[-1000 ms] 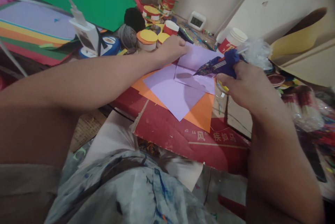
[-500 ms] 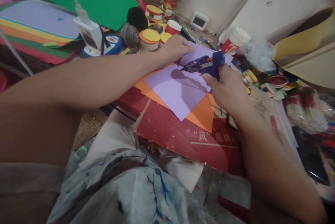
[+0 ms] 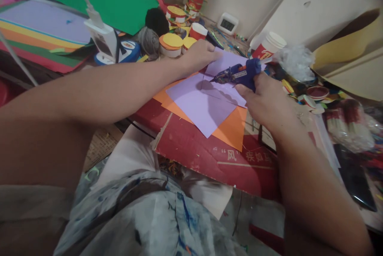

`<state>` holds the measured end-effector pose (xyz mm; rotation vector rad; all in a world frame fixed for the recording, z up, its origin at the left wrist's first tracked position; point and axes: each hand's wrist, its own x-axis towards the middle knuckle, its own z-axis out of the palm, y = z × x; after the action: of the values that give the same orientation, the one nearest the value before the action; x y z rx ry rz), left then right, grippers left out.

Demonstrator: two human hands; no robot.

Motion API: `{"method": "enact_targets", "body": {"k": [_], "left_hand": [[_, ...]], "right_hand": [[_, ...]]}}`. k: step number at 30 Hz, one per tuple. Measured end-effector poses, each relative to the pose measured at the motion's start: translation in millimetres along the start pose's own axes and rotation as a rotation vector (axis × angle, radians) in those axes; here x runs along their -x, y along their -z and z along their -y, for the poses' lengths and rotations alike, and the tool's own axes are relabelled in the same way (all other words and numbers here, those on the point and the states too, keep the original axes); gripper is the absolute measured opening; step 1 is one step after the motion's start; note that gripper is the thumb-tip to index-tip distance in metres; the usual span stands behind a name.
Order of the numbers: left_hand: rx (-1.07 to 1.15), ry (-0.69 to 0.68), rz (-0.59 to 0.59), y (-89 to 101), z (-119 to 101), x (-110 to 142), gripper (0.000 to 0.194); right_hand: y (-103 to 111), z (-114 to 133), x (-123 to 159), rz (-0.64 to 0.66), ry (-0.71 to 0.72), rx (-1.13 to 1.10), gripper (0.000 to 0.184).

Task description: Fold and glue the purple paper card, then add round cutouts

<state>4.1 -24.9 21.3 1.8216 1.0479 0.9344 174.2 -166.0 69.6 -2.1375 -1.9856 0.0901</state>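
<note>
The person's left hand [image 3: 199,55] touches the purple paper [image 3: 203,106] with curled fingers, whether pinching it one cannot tell; the purple paper lies over orange paper [image 3: 232,131] on red cardboard [image 3: 191,148]; above it a blue glue gun [image 3: 245,75] points leftward, its handle gripped in the right hand [image 3: 267,97], fingers closed.

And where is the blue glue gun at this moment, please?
In the head view, the blue glue gun is just right of centre, held in the right hand, its nozzle over the purple paper.
</note>
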Motion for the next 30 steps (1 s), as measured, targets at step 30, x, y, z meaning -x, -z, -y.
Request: {"method": "enact_targets", "body": {"k": [30], "left_hand": [[-0.084, 0.018, -0.003, 0.1, 0.1, -2.8, 0.055]], "right_hand": [[15.7, 12.3, 10.3, 0.099, -0.076, -0.076, 0.016]]}}
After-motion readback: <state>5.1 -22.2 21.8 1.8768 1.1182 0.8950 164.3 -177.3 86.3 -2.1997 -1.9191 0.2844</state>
